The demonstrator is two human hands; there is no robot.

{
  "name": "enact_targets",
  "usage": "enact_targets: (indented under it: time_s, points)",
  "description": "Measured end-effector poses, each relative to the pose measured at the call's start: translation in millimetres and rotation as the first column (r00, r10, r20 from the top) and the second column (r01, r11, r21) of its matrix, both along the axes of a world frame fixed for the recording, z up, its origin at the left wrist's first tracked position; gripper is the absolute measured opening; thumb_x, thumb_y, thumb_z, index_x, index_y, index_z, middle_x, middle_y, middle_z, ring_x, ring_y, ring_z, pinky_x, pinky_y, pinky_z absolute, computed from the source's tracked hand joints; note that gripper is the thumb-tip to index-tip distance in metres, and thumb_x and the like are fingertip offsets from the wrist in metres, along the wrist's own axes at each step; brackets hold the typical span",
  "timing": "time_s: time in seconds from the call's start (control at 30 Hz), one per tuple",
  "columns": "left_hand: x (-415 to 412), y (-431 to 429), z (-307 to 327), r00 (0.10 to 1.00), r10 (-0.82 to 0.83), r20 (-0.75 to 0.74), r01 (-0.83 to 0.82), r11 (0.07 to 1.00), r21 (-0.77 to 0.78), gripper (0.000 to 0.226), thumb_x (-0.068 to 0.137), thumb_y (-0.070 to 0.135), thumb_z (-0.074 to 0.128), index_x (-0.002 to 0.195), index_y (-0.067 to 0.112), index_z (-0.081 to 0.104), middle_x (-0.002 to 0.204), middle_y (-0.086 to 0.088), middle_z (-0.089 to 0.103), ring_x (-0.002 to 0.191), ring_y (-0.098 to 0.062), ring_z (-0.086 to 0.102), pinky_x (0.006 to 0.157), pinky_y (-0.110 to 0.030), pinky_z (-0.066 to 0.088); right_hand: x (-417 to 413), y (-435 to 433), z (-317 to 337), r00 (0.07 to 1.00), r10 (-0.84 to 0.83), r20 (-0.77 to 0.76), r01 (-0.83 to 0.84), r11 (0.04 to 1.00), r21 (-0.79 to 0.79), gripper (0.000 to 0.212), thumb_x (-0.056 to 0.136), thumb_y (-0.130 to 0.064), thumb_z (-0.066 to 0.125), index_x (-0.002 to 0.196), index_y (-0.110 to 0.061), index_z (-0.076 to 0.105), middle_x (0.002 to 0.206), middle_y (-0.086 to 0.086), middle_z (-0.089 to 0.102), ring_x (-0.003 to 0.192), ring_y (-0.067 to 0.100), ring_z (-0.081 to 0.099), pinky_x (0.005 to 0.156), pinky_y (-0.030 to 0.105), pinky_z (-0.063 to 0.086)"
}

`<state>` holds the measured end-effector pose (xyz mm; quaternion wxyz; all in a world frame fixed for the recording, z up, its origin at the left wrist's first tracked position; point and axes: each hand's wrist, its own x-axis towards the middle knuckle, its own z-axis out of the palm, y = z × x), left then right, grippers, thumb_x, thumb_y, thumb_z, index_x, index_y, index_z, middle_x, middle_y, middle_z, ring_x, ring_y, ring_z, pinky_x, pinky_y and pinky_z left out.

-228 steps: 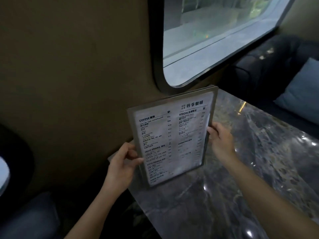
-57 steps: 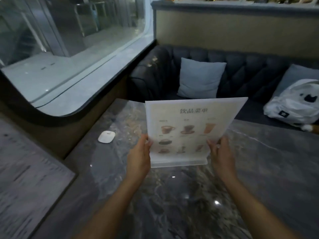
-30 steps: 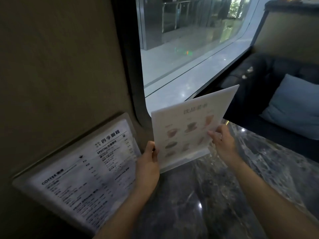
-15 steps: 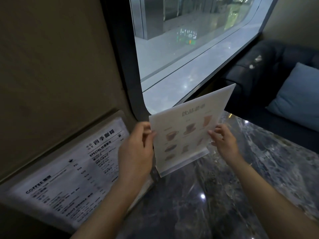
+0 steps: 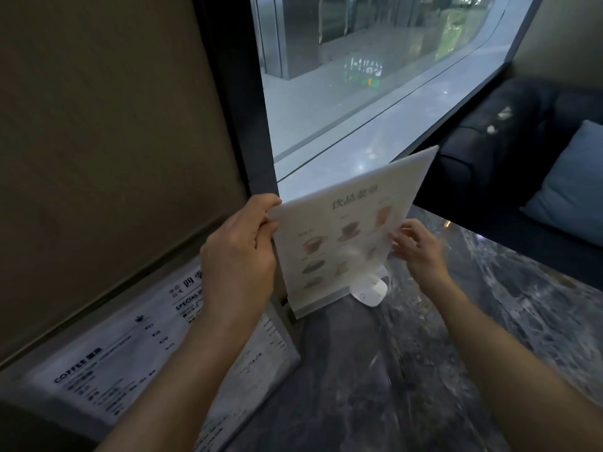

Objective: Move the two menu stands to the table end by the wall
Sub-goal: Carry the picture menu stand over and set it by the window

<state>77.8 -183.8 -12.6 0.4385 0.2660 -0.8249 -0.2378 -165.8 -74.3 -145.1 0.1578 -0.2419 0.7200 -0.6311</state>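
drinks menu [image 5: 346, 236], a white stand with cup pictures, sits upright with its base on the dark marble desk [image 5: 424, 370], just below the window [image 5: 359, 76] corner. left hand [image 5: 238, 256] pinches its upper left corner, fingers closed on the edge. right hand [image 5: 421, 246] is at its right edge, fingers curled and blurred; whether they grip it i cannot tell. coffee menu [image 5: 137, 347], the second stand with black print, leans against the wall [image 5: 114, 125] left of the window, partly hidden by the left forearm. a small white device [image 5: 372, 290] lies on the desk touching the drinks menu's base on its right. a blue cushion [image 5: 571, 194] sits on the sofa right of the window.
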Motion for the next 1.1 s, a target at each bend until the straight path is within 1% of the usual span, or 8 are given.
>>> enact_targets:
  time_s: [0.2,0.3,0.4,0.5,0.67,0.87,1.0,1.1]
  points:
    - [4,-4,-5,1.0,-0.013,0.004,0.013,0.999,-0.048,0.019,0.083,-0.001,0.06,0.1,0.007,0.064,0.079,-0.013,0.069,0.073,-0.021,0.066,0.061,-0.047,0.058,-7,-31,-1,0.99,0.128,0.054,-0.13,0.991,0.036,0.02,0.087,-0.012,0.056,0.074,-0.028,0.059,0.09,0.013,0.063,0.073,0.02,0.058,0.065,0.03,0.05]
    - [7,-7,-5,0.999,0.01,0.031,-0.007,0.996,-0.084,0.011,0.084,-0.001,0.06,0.093,0.002,0.064,0.076,-0.014,0.069,0.069,-0.023,0.066,0.056,-0.048,0.057,-9,-45,1,0.98,0.189,0.065,-0.191,0.981,0.024,0.019,0.088,-0.012,0.055,0.078,-0.027,0.061,0.09,0.01,0.064,0.072,0.015,0.061,0.062,0.023,0.052]
    - [7,-9,-5,0.998,0.031,0.053,-0.027,0.997,-0.072,0.01,0.083,-0.001,0.061,0.092,0.002,0.064,0.075,-0.012,0.069,0.073,-0.01,0.063,0.057,-0.042,0.055,-11,-58,1,0.972,0.225,0.065,-0.228,0.973,0.03,0.017,0.089,-0.014,0.054,0.079,-0.026,0.061,0.088,0.007,0.064,0.075,0.014,0.063,0.063,0.019,0.054]
    - [7,-8,-7,0.995,0.047,0.091,-0.036,0.993,-0.115,0.008,0.084,0.001,0.059,0.09,0.0,0.064,0.07,-0.016,0.068,0.065,-0.022,0.065,0.051,-0.048,0.056,-12,-66,-1,0.964,0.259,0.058,-0.263,0.962,0.076,0.014,0.09,-0.017,0.052,0.081,-0.025,0.06,0.089,0.006,0.066,0.078,0.016,0.065,0.069,0.025,0.055]
    - [9,-8,-6,0.99,0.072,0.118,-0.056,0.99,-0.132,0.015,0.084,0.003,0.057,0.097,0.005,0.064,0.076,-0.011,0.071,0.075,-0.019,0.068,0.051,-0.047,0.056,-11,-64,0,0.964,0.258,0.058,-0.263,0.961,0.087,0.018,0.091,-0.022,0.05,0.078,-0.031,0.059,0.084,-0.003,0.066,0.068,0.005,0.066,0.055,0.014,0.051]
    - [15,-8,-4,0.986,0.054,0.156,-0.03,0.988,-0.152,0.015,0.085,0.009,0.056,0.099,0.006,0.062,0.075,-0.013,0.069,0.065,-0.03,0.064,0.05,-0.05,0.055,-5,-63,0,0.963,0.266,0.049,-0.27,0.958,0.094,0.017,0.091,-0.026,0.05,0.079,-0.033,0.059,0.086,-0.004,0.065,0.072,0.002,0.064,0.055,0.008,0.046]
    - [18,-7,-2,0.978,0.067,0.199,-0.033,0.985,-0.17,0.02,0.083,0.002,0.062,0.103,0.006,0.061,0.077,-0.013,0.069,0.063,-0.03,0.062,0.052,-0.048,0.054,-4,-62,-2,0.961,0.275,0.012,-0.274,0.954,0.124,0.013,0.09,-0.032,0.05,0.08,-0.036,0.057,0.088,-0.001,0.064,0.081,0.017,0.062,0.065,0.023,0.047]
    - [17,-6,-2,0.972,0.072,0.223,-0.034,0.985,-0.17,0.021,0.083,0.003,0.062,0.103,0.008,0.06,0.079,-0.01,0.068,0.065,-0.027,0.061,0.057,-0.044,0.053,-5,-61,-7,0.951,0.308,-0.019,-0.302,0.942,0.144,0.007,0.089,-0.034,0.052,0.088,-0.039,0.056,0.088,-0.004,0.062,0.082,0.015,0.058,0.072,0.031,0.043]
